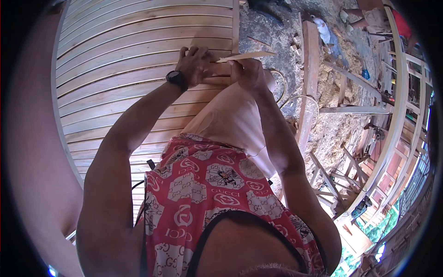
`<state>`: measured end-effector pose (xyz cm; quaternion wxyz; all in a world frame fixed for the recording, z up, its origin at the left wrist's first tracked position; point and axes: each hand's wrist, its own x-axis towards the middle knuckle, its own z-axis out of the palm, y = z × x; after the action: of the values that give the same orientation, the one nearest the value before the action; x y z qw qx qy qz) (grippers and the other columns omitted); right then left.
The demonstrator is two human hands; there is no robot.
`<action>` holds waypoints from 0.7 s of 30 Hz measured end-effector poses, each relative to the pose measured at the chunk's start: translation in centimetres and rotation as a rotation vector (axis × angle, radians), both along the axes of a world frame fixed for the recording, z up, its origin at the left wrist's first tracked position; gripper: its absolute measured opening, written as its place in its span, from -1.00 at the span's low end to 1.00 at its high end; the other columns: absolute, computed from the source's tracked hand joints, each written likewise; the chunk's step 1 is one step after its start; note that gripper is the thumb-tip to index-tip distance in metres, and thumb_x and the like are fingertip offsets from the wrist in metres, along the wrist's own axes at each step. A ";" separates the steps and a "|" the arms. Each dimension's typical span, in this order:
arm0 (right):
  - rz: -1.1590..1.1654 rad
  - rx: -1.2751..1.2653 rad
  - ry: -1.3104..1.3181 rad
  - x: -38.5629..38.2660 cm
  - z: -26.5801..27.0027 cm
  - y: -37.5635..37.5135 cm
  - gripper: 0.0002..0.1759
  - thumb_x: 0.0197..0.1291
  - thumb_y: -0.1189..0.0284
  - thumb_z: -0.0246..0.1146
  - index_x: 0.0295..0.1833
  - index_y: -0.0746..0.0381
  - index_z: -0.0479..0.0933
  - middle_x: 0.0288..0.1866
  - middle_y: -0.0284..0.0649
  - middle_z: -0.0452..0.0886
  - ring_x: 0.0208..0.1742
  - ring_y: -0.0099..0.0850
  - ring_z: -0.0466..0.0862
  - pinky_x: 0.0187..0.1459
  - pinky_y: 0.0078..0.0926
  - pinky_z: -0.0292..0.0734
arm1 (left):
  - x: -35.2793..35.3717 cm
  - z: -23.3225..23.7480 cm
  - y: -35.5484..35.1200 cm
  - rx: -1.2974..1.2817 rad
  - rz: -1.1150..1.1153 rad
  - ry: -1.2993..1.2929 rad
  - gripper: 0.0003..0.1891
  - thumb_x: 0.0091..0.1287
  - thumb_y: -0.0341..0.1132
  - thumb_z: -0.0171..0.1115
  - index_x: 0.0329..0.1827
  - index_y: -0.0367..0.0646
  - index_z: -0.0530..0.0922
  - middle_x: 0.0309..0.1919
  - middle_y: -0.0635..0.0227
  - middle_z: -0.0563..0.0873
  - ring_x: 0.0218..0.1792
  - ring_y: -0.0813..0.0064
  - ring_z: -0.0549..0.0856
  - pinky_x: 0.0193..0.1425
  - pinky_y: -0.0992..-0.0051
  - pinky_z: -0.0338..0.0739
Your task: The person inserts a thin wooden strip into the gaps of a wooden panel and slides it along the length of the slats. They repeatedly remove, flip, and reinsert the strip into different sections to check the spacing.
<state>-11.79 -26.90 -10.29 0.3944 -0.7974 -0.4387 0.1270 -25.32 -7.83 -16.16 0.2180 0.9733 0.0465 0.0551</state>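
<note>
My right hand (251,74) is closed on a thin, pale wooden strip (254,56), pinched near its middle. The strip's left end reaches the fingers of my left hand (196,66), which has a dark watch on its wrist. That left hand rests over the slatted wooden panel (115,60), near its right edge, with its fingers bent and partly spread. Whether its fingertips grip anything is hard to make out. The panel has long, light slats with narrow dark gaps between them.
Right of the panel lies rough ground with wood shavings (330,124), a long timber beam (310,69) and a thin looped cable (318,105). Timber frames (355,110) stand farther right. Another person (369,19) shows at the top right. A smooth brown surface (34,115) runs along the left.
</note>
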 end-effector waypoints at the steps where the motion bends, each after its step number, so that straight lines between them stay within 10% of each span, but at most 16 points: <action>1: 0.011 0.031 0.004 0.0 0.0 0.0 -0.85 0.40 0.50 0.35 0.03 0.22 0.72 -0.21 0.06 0.77 -0.12 0.10 0.79 -0.16 -0.02 0.66 | 0.0 0.1 0.0 -0.002 -0.008 0.003 -0.53 0.25 0.00 0.54 0.22 0.25 0.67 0.28 0.41 0.56 0.35 0.16 0.51 0.45 -0.03 0.24; 12: -0.063 0.005 0.038 -0.8 -0.5 0.1 -0.77 0.32 0.47 0.40 0.06 0.24 0.71 -0.02 0.05 0.79 0.03 0.08 0.79 0.02 -0.05 0.70 | -0.1 0.0 -0.8 -0.072 0.034 -0.028 -0.65 0.26 -0.20 0.53 0.06 0.54 0.78 0.16 0.55 0.64 0.34 0.25 0.54 0.52 -0.07 0.23; 21: -0.117 -0.010 0.076 -1.5 1.2 1.2 -0.71 0.31 0.51 0.47 0.13 0.28 0.76 0.04 -0.05 0.85 0.05 -0.22 0.87 0.12 -0.34 0.74 | -0.3 -0.5 -1.2 -0.125 0.006 -0.112 -0.66 0.29 -0.13 0.48 0.10 0.02 0.73 0.06 0.33 0.67 0.19 0.14 0.63 0.44 0.09 0.43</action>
<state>-13.28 -25.70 -9.13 0.4133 -0.8184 -0.3754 0.1360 -25.59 -9.05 -16.63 0.2804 0.9530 0.0403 0.1069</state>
